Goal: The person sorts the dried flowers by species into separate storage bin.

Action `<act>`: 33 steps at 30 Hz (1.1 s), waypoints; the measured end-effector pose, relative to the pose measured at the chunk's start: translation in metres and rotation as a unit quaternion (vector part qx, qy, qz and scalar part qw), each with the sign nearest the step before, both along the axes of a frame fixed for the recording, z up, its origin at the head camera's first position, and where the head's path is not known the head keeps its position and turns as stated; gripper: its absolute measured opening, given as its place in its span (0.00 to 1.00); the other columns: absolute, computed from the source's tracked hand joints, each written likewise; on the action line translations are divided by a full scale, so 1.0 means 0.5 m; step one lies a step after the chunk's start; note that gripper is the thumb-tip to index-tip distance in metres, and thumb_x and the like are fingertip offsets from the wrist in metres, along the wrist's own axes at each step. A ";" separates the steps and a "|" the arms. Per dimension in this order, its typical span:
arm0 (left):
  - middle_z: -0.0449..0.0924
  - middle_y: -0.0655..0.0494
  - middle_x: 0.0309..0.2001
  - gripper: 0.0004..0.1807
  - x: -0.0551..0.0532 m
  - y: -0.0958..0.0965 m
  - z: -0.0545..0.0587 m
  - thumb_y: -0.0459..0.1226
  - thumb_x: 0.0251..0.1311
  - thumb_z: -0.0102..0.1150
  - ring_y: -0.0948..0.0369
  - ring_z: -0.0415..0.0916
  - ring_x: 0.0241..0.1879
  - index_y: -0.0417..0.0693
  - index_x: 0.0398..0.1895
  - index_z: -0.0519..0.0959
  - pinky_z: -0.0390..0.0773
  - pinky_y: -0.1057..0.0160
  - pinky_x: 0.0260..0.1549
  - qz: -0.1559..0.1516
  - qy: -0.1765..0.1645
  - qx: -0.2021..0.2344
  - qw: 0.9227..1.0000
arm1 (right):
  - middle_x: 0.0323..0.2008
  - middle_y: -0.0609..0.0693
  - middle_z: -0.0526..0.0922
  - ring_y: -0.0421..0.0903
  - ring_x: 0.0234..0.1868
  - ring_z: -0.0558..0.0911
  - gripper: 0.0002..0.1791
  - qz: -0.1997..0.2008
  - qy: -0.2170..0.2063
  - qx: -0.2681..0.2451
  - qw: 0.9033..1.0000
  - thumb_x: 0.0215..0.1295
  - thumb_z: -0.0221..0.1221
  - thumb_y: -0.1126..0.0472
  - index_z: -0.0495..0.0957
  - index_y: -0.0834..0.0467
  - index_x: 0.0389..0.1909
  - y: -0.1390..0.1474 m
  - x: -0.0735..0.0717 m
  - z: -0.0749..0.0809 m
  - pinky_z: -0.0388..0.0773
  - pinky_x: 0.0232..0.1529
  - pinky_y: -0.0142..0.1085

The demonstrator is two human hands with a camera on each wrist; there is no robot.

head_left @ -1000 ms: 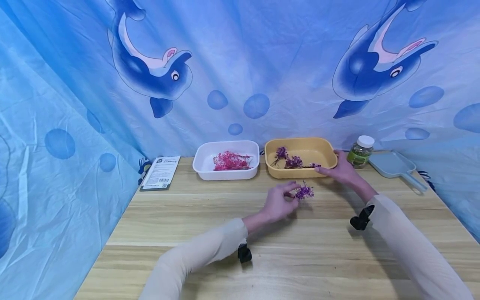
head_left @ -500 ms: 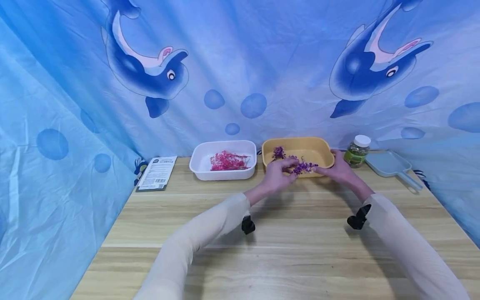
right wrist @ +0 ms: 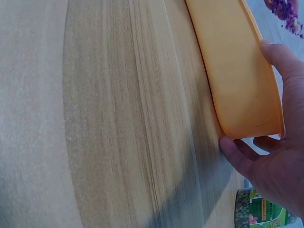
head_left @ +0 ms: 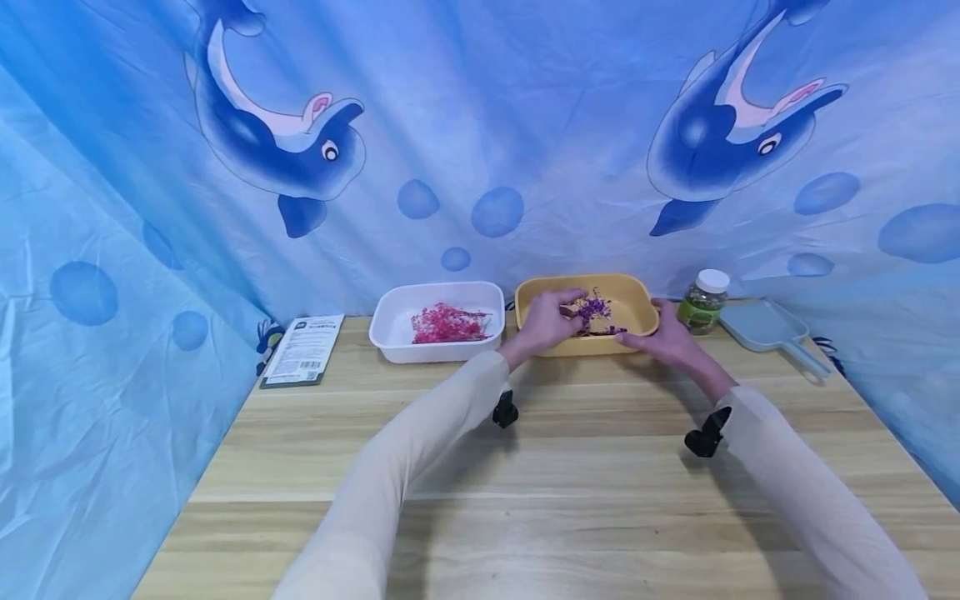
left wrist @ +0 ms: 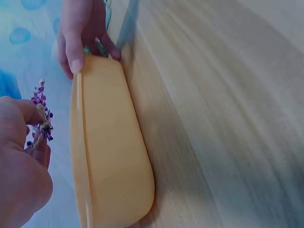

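Over the yellow plastic basin, my left hand pinches a sprig of purple dried flowers between thumb and fingers. The blossoms hang inside the basin's rim in the head view. At the basin's right end, my right hand holds the corner, with the thumb on the rim and the fingers around the outer side, as the right wrist view shows. More purple flower stems lie in the basin, partly hidden by the left hand.
Left of the basin stands a white basin with pink dried flowers. A white-lidded jar and a light blue dustpan sit to the right. A printed packet lies far left. A dolphin-print curtain hangs behind.
My left hand has moved forward with the purple sprig, from over the table in front of the yellow basin to above its inside. The right hand keeps its hold on the basin's corner.
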State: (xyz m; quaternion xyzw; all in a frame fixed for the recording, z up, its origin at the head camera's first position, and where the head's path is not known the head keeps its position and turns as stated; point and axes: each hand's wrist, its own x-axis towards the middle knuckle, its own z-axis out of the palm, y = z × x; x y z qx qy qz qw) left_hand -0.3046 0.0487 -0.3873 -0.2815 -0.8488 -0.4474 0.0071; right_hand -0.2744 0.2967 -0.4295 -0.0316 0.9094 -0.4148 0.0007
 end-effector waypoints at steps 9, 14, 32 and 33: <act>0.73 0.53 0.67 0.31 -0.024 0.012 -0.009 0.26 0.60 0.63 0.57 0.83 0.48 0.47 0.69 0.73 0.81 0.74 0.32 0.015 0.004 -0.030 0.999 | 0.67 0.82 0.55 0.75 0.66 0.62 0.67 -0.002 -0.004 -0.001 1.000 0.57 0.70 0.39 0.36 0.71 0.75 -0.002 -0.002 -0.004 0.60 0.66 0.65; 0.74 0.51 0.66 0.31 -0.028 0.017 -0.015 0.26 0.60 0.63 0.55 0.83 0.49 0.45 0.68 0.73 0.81 0.74 0.33 0.003 0.003 -0.020 1.000 | 0.67 0.81 0.57 0.74 0.65 0.64 0.66 -0.008 0.003 -0.001 1.000 0.56 0.70 0.39 0.37 0.70 0.75 0.001 -0.003 -0.007 0.61 0.66 0.64; 0.74 0.50 0.66 0.30 -0.031 0.002 -0.026 0.31 0.62 0.67 0.48 0.76 0.59 0.47 0.69 0.73 0.80 0.69 0.47 0.011 -0.019 0.004 1.000 | 0.68 0.81 0.54 0.74 0.67 0.62 0.66 -0.001 0.002 -0.007 1.000 0.58 0.69 0.39 0.36 0.71 0.76 -0.001 0.001 -0.005 0.61 0.67 0.63; 0.74 0.50 0.66 0.30 -0.029 0.001 -0.025 0.31 0.62 0.67 0.47 0.76 0.59 0.45 0.69 0.73 0.80 0.69 0.47 0.007 -0.019 0.012 1.000 | 0.68 0.81 0.54 0.74 0.66 0.62 0.66 -0.002 0.001 -0.005 1.000 0.58 0.69 0.38 0.36 0.71 0.76 0.000 0.002 -0.004 0.61 0.67 0.63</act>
